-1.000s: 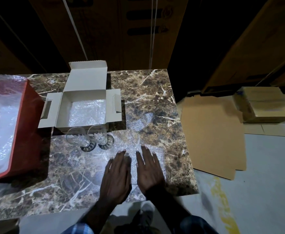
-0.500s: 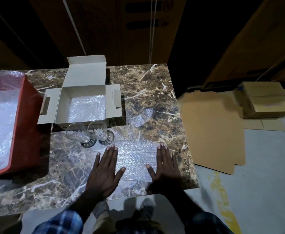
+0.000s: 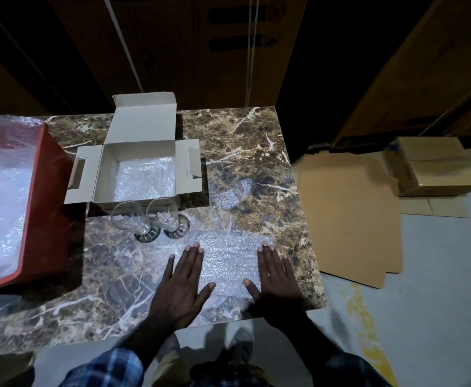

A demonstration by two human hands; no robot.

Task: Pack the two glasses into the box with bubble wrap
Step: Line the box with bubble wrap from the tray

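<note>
While both palms press flat, the left hand (image 3: pixel 182 283) and right hand (image 3: pixel 277 280) hold the bubble wrap sheet (image 3: pixel 228 255) on the marble worktop (image 3: pixel 256 152), fingers straight and slightly spread, gripping nothing. Two stemmed glasses (image 3: pixel 150 216) stand just left of the sheet's far corner, against the open cardboard box (image 3: pixel 142 169), which is already lined with wrap. Smoothing outward to the edges should remove creases before a glass is laid on it.

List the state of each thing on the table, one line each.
Box: open, bubble wrap lining its bottom.
Two glasses: upright, unwrapped, outside the box.
Bubble wrap sheet: spread flat.
Left hand: flat, pressing the sheet.
Right hand: flat, pressing the sheet.
Red bin: holds plastic wrap.
</note>
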